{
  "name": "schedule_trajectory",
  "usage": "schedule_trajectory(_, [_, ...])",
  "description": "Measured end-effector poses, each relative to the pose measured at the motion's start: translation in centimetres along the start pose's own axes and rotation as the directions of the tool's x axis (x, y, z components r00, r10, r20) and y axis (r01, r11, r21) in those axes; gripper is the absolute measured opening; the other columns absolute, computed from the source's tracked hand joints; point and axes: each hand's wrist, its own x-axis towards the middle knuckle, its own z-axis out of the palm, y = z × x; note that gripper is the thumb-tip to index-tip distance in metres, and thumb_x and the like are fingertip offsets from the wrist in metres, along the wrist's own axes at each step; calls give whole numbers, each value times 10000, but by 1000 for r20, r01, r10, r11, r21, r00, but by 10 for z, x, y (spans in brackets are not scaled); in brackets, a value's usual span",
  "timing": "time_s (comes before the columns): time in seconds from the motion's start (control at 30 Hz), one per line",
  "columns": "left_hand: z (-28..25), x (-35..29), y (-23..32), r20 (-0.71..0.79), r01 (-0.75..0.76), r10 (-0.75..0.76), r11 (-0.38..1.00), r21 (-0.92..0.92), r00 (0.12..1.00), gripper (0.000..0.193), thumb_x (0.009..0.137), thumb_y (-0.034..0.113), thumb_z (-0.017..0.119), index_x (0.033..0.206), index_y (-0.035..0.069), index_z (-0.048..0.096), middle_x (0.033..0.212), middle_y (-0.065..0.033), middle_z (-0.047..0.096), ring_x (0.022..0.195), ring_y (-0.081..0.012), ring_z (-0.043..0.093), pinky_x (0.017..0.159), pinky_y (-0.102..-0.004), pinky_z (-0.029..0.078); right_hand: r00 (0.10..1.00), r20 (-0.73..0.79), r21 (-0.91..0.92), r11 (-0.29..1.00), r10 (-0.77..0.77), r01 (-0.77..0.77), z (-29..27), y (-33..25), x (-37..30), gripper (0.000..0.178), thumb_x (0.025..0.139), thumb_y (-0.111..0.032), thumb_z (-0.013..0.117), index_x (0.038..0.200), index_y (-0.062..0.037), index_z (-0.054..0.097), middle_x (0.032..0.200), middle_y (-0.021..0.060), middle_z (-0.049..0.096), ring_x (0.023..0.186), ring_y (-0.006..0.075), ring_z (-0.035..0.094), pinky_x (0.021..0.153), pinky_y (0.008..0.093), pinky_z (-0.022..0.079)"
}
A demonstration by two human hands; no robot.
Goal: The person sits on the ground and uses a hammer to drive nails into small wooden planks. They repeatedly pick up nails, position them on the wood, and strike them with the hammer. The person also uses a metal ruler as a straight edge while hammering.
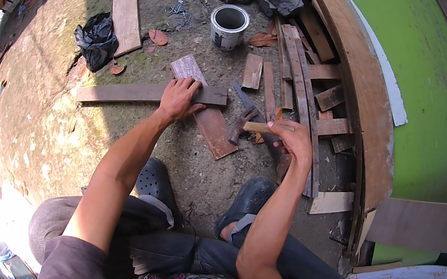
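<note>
My left hand (179, 98) grips a long grey-brown wooden plank (125, 93) near its right end, with the fingers over its far edge. Beneath that plank lies a shorter reddish board (215, 133), crossing it at a slant on the ground. My right hand (293, 139) is closed round the pale wooden handle of a hammer (259, 128). The hammer's dark head points left, beside the reddish board and apart from the plank. Partly hidden under the hammer and right hand is a handsaw (245, 97) lying on the ground.
An open paint can (229, 25) stands beyond the boards, with loose nails (180, 11) to its left. A black plastic bag (96, 40) lies by another board (127, 20). Stacked wood strips (303, 85) and a large curved wooden panel (369, 116) line the right side. My shoes (158, 185) are close below.
</note>
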Motion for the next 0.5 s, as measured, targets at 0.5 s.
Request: schedule_trajectory(0.5, [0,42,-11,135,119,-110,991,-62,985,627,915,631,514,1139,60,646,1095,-171,620,1034,-361,596,941,-464,445,744,642,135,928,185,-347,-29,68,29,358,963,-209,558,1206,54,553,990,203,711,693,237,721,516,316,590])
